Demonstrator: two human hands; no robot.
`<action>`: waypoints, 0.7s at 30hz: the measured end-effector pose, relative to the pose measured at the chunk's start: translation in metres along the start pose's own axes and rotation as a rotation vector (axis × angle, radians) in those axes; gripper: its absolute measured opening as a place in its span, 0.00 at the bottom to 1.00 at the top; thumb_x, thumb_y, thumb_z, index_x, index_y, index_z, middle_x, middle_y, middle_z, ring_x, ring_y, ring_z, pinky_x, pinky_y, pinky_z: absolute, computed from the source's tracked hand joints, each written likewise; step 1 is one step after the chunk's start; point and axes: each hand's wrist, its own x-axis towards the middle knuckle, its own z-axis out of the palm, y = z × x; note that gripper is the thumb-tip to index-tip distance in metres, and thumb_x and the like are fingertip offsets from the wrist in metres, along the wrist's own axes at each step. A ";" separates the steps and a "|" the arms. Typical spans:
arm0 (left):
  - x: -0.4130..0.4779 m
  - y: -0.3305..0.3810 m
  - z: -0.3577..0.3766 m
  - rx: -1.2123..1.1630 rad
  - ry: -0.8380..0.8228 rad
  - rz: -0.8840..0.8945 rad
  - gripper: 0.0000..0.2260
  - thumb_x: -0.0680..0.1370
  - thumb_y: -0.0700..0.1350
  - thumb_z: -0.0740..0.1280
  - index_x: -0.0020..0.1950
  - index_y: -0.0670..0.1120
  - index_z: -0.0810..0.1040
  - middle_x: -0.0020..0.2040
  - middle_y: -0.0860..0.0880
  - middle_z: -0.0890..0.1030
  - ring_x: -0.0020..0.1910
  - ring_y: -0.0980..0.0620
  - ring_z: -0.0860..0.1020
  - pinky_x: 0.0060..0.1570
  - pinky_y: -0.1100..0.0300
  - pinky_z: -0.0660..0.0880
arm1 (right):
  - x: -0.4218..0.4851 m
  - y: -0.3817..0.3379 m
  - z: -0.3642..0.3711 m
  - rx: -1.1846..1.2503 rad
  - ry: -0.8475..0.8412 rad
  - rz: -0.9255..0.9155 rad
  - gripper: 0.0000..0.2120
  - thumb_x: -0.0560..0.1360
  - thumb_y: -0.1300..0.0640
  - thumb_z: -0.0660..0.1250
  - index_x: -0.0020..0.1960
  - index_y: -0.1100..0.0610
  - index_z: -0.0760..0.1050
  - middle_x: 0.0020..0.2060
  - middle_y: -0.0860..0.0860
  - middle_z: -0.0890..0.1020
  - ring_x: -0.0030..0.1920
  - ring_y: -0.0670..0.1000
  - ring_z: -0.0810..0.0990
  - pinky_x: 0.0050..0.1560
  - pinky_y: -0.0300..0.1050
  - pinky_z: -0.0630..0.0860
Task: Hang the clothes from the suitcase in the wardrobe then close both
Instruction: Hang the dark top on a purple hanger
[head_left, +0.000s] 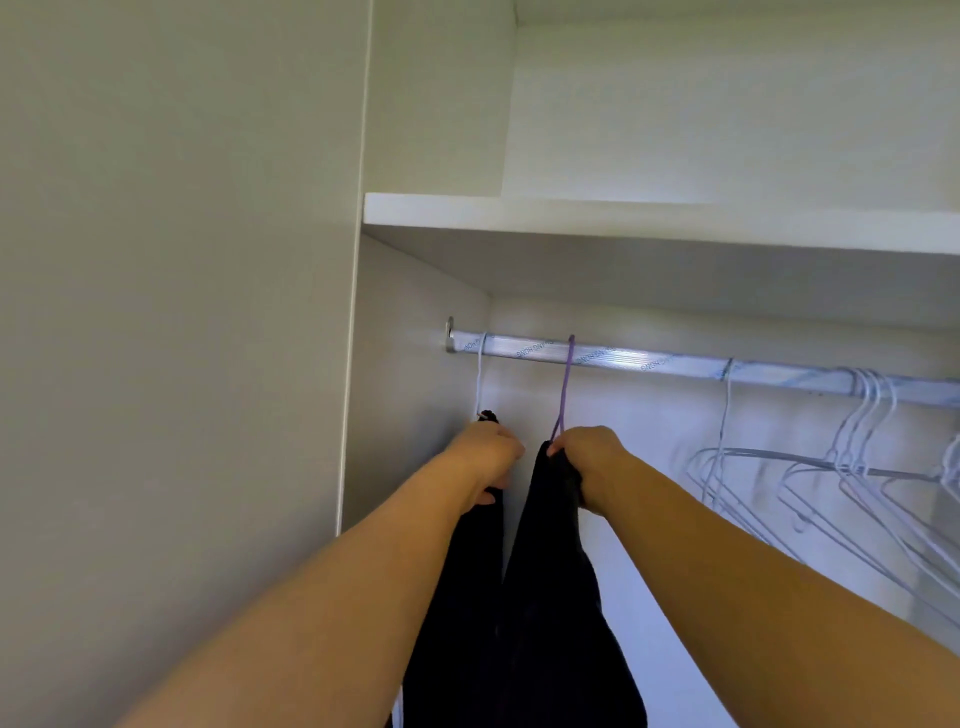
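Inside the open wardrobe a silver rail (675, 364) runs left to right. Two dark garments hang at its left end. The left one (467, 597) is on a white hanger (480, 374); my left hand (485, 457) grips its top. The right dark garment (556, 597) hangs on a purple hanger (566, 384), whose hook sits over the rail. My right hand (587, 465) is closed on that garment's top, just under the hook. The suitcase is out of view.
Several empty white wire hangers (857, 467) crowd the rail's right part. A white shelf (649, 218) lies above the rail. The wardrobe's side panel (405, 389) is close on the left, with a plain wall (171, 312) beyond it.
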 end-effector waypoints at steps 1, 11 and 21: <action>0.003 0.000 0.002 0.005 -0.006 -0.002 0.07 0.81 0.41 0.57 0.56 0.45 0.72 0.40 0.48 0.71 0.40 0.51 0.73 0.35 0.60 0.70 | 0.002 0.001 0.000 -0.008 -0.002 0.006 0.13 0.75 0.72 0.59 0.58 0.71 0.72 0.34 0.57 0.72 0.33 0.55 0.72 0.43 0.47 0.72; -0.015 -0.008 0.014 0.038 0.026 -0.050 0.12 0.81 0.40 0.57 0.62 0.41 0.73 0.47 0.45 0.75 0.39 0.51 0.74 0.35 0.59 0.71 | -0.012 0.030 -0.006 -0.179 0.054 -0.134 0.02 0.75 0.67 0.62 0.46 0.62 0.72 0.38 0.58 0.75 0.36 0.54 0.74 0.35 0.43 0.71; -0.137 -0.035 0.028 0.093 0.166 -0.049 0.12 0.79 0.38 0.55 0.38 0.48 0.69 0.36 0.49 0.72 0.31 0.54 0.70 0.30 0.63 0.66 | -0.122 0.068 -0.043 -0.124 -0.130 -0.047 0.10 0.76 0.64 0.61 0.56 0.63 0.74 0.36 0.55 0.71 0.38 0.54 0.70 0.45 0.50 0.73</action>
